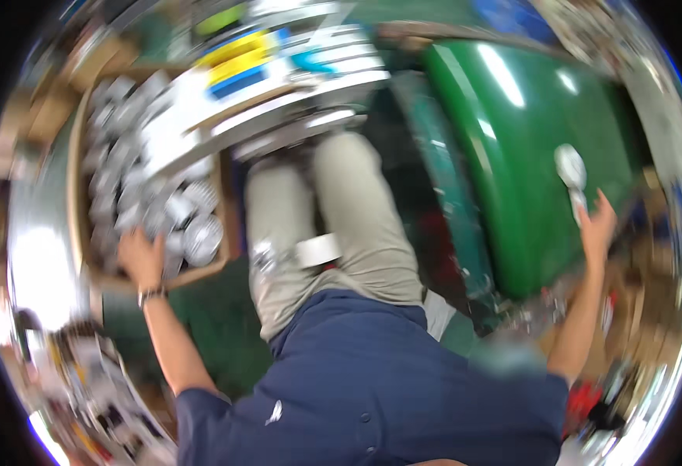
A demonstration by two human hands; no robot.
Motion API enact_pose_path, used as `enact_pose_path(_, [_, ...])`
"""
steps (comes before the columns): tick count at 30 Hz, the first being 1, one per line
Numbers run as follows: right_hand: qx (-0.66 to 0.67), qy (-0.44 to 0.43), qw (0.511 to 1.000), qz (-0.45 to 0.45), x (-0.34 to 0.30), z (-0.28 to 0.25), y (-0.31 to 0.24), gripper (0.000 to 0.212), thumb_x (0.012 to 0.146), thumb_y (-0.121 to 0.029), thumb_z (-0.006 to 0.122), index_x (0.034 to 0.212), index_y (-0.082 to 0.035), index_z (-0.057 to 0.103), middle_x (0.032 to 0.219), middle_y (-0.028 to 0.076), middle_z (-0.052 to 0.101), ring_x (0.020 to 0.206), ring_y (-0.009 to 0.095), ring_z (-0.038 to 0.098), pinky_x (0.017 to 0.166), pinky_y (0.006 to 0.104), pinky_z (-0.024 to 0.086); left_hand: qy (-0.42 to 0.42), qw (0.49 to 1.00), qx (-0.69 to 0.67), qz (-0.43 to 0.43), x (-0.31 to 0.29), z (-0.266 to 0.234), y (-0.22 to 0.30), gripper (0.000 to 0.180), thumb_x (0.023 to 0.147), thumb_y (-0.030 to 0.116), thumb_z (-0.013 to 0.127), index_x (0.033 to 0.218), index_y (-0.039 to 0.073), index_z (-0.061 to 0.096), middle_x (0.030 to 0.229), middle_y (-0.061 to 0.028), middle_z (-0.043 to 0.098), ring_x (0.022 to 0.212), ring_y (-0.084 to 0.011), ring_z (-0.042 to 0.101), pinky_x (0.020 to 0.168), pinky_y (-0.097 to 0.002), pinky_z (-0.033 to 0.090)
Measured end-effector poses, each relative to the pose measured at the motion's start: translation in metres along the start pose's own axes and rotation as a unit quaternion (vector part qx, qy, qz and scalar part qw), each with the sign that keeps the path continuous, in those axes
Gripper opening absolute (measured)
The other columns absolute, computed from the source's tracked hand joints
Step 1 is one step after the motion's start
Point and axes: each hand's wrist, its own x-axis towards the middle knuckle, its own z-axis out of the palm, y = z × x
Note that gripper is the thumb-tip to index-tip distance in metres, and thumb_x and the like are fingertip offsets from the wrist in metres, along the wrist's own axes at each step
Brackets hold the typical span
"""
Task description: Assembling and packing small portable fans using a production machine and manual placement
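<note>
My left hand [142,258] reaches over the near edge of a cardboard box [76,210], thumb and fingers apart among several clear, round plastic-wrapped parts [202,239]. No part shows clearly in its grasp; the fingertips are blurred. Far out to the right, my right hand [599,225] is at the handle end of a white hand shower [570,166] over the green conveyor belt [504,179]. Its thumb is by the handle and the forefinger stretches away from it. The fingers look apart, not wrapped round the handle.
Ahead of my knees stands a white workbench [341,74] with a yellow-and-blue tray [236,60]. A green metal edge [446,179] runs along the belt. On my lap lie a small white block [318,250] and a clear wrapped piece [264,256]. Cardboard boxes [628,311] stand at the right.
</note>
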Motion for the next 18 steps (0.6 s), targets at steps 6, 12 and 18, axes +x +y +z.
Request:
enact_pose_path(6, [0.130,-0.077,0.970,-0.192,-0.016,0.008,-0.175,0.044,0.100,-0.012,0.072,0.142,-0.006,0.065,0.124,0.011,0.065,0.104,0.021,0.064,0.091,0.0306,0.052,0.234,0.966,-0.098,0.049,-0.019,-0.036,0.010,0.041,0.090,0.038,0.078,0.120,0.010,0.077,0.132,-0.0129,0.068,0.123,-0.0363,0.062,0.098,-0.0476,0.052])
enact_pose_path(12, [0.234,-0.321,0.801,-0.448,-0.104,0.058,-0.341,0.048,0.086,0.004,0.075,0.133,-0.003,0.067,0.126,0.009,0.066,0.097,0.024,0.065,0.087,0.0321,0.054,0.099,0.820,-0.556,0.092,-0.108,-0.056,0.083,0.027,0.086,0.004,0.081,0.112,0.003,0.077,0.112,-0.0076,0.075,0.091,-0.0237,0.071,0.085,-0.0323,0.056])
enact_pose_path(18, [0.194,-0.292,0.690,-0.633,-0.151,0.088,-0.431,0.053,0.085,-0.011,0.080,0.136,-0.006,0.065,0.125,0.010,0.066,0.103,0.030,0.067,0.093,0.0385,0.054,0.149,0.856,-0.493,-0.046,-0.126,-0.042,0.054,0.030,0.088,0.011,0.082,0.116,0.003,0.076,0.121,-0.0068,0.073,0.101,-0.0241,0.070,0.088,-0.0343,0.057])
